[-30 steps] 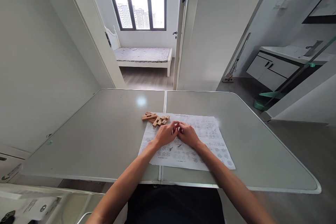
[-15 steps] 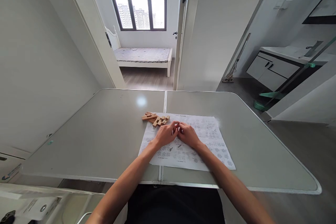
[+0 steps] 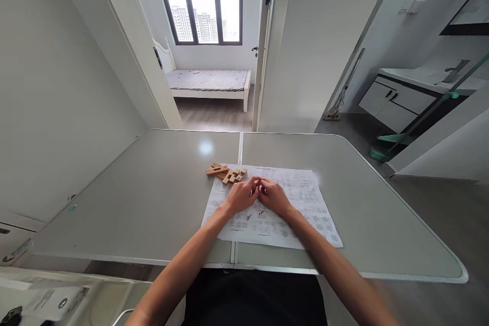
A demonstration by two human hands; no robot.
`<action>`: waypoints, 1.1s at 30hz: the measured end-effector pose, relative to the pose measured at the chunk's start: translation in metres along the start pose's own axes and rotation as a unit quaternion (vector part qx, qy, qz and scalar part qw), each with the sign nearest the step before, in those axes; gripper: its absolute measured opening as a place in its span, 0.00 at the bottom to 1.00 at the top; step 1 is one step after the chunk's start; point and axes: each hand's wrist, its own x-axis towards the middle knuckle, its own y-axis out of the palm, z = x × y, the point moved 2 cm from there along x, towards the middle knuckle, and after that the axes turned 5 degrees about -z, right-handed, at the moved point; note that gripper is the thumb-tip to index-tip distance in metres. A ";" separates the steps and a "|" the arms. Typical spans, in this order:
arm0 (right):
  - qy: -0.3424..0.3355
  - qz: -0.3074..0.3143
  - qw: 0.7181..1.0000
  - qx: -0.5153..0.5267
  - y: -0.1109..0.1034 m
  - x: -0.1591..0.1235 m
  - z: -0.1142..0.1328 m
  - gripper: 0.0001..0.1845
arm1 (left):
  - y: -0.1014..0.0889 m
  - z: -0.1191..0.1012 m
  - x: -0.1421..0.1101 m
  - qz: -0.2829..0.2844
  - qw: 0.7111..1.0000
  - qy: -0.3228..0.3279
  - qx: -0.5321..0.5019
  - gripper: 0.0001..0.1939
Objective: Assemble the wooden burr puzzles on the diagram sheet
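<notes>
My left hand [image 3: 243, 194] and my right hand [image 3: 272, 195] meet fingertip to fingertip over a printed paper sheet [image 3: 305, 214]. The fingers of both are curled and closed; whatever may lie between them is hidden or too small to make out. Several notched wooden puzzle pieces [image 3: 233, 176] sit just beyond my left hand, on the sheet's far left corner. Longer wooden bars [image 3: 217, 169] lie crossed beside them, partly on the bare table. Small line drawings and text cover the sheet.
The grey table [image 3: 153, 198] has a seam [image 3: 240, 147] down its middle. Past its far edge a doorway shows a bed [image 3: 208, 80] beneath a window. A washstand [image 3: 405, 99] is at the right, and a white box [image 3: 57, 303] stands lower left.
</notes>
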 end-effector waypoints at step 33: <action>0.000 0.003 1.000 -0.004 -0.001 0.000 0.001 0.09 | 0.001 0.001 0.000 0.004 1.000 -0.005 0.007 0.17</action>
